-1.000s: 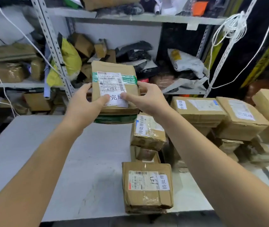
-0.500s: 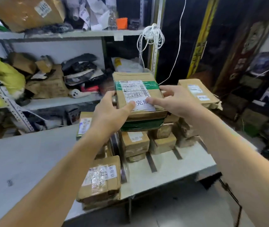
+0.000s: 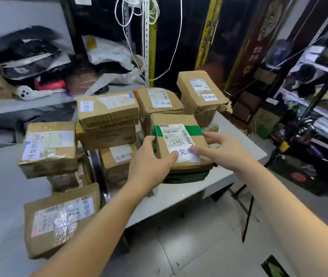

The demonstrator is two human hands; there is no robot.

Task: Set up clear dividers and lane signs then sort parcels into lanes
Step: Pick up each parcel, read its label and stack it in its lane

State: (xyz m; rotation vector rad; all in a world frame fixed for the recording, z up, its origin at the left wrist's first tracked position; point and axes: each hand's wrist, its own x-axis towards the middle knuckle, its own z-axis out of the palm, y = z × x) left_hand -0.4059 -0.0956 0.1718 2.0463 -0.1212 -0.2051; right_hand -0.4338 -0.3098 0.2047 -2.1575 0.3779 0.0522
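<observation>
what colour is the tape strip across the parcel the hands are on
Green, across the brown cardboard parcel; it shows best in the head view.

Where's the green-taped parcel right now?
Head view, right of centre: the green-taped parcel is between the left hand and right hand, in front of the stacked parcels, near the table edge.
</observation>
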